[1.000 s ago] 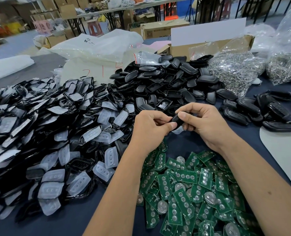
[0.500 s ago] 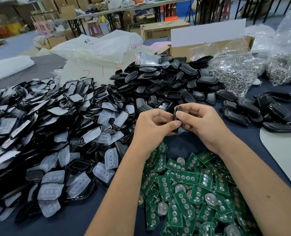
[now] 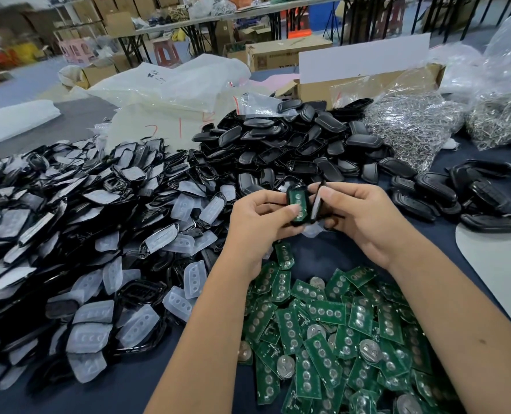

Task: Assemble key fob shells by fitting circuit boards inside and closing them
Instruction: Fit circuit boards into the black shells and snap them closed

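Black plastic fob shell half (image 3: 298, 204) with a green circuit board seated inside now faces up, pinched in the left hand (image 3: 260, 222) above the desk, while the right hand (image 3: 365, 218) grips the newly parted cover half (image 3: 316, 204) just beside it, ready for closing.

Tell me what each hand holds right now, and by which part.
Left hand grips the shell half with the green circuit board by its lower edge, thumb on the board. Right hand pinches the other shell half by its edge.

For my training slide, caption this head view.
Left hand holds board-fitted shell half; right hand brings the cover half.
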